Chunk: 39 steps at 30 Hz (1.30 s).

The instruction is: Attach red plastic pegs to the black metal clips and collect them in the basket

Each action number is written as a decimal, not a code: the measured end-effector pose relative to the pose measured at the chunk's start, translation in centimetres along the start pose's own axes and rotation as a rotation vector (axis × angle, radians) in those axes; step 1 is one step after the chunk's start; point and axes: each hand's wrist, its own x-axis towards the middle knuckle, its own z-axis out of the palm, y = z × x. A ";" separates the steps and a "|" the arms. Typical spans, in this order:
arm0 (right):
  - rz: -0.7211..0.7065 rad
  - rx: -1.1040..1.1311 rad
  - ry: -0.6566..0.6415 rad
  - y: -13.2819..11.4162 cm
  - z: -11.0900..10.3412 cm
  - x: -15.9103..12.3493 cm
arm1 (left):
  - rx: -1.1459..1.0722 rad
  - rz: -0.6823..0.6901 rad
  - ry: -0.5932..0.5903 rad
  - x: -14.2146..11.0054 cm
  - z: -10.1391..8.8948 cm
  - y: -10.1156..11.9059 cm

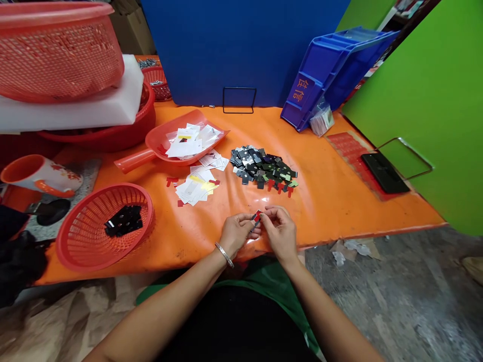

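Both hands meet near the front edge of the orange table [339, 196]. My left hand [236, 232], with a bracelet on the wrist, and my right hand [281, 229] pinch one small dark piece with a red tab [257, 216] between their fingertips. Just beyond them lies a heap of similar small dark pieces [262, 168], some with red or green tabs. Left of that heap is a loose stack of white paper slips [196, 188].
A red scoop [151, 151] holds more white slips. A red mesh basket [83, 241] at the left holds black pieces. A mug [37, 175], stacked red baskets [56, 50], white foam, a tilted blue bin [332, 65], a black phone [385, 172] and green wall surround.
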 end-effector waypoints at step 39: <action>0.403 0.388 -0.191 -0.3 0.0 1.0 | 0.008 0.051 -0.124 -0.3 -0.8 0.1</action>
